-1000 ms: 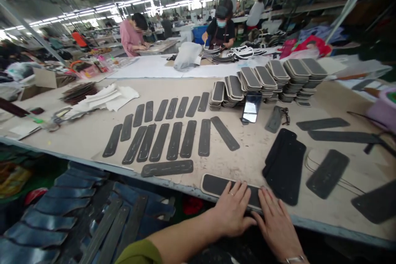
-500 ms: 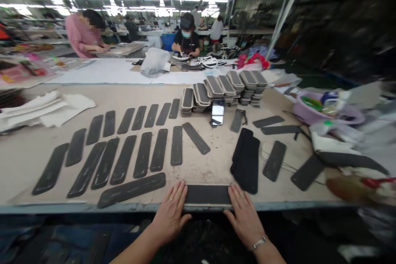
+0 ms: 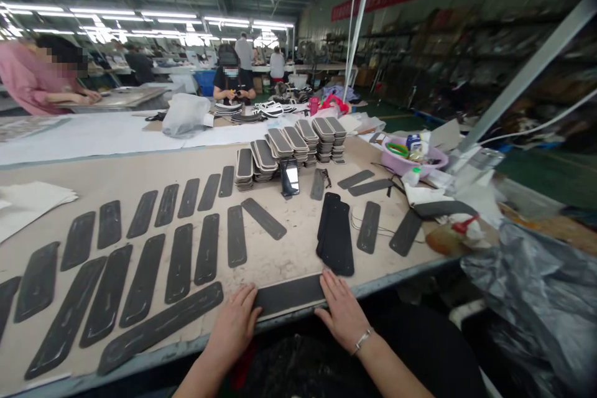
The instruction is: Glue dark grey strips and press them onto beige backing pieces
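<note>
A dark grey rounded strip with a pale rim lies along the table's front edge. At its left end rests my left hand, fingers together and stretched out, thumb near the edge. My right hand lies flat over the other end, its fingers stretched and the thumb apart. Left of the hands is a long loose dark strip with glossy streaks. Several similar strips are spread in rows beyond it. Just past my right hand lie overlapping black panels.
Stacks of pale-edged strips stand farther back, a phone before them. At the right are a purple basin, a bottle with a red tip and grey plastic sheeting. Co-workers work beyond the table.
The head view has turned right, so the table's contents appear farther left. Both hands stay at the ends of the strip, which looks slightly tilted now.
</note>
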